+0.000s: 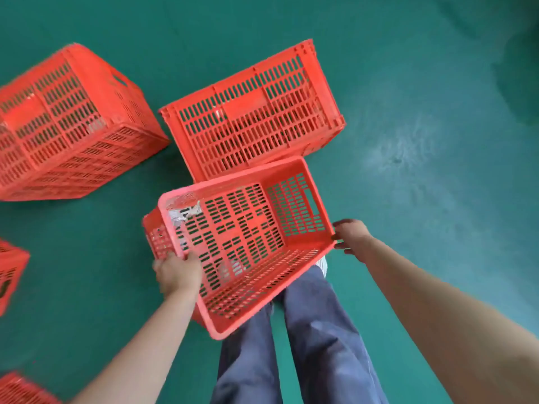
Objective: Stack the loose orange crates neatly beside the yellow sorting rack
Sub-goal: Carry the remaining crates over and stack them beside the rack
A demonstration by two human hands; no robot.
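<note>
An orange slotted crate point(245, 243) hangs upright and tilted above the green floor, its open top towards me. My left hand point(178, 272) grips its left rim. My right hand point(351, 237) touches its right corner, fingers curled at the rim. Just beyond it a second orange crate point(253, 118) lies upside down on the floor. A third orange crate point(67, 126) lies overturned at the left. No yellow rack is in view.
Parts of two more orange crates show at the left edge point(10, 275) and the bottom left corner point(20, 389). My legs in blue trousers point(306, 345) stand under the held crate. Green floor point(423, 141) spreads to the right.
</note>
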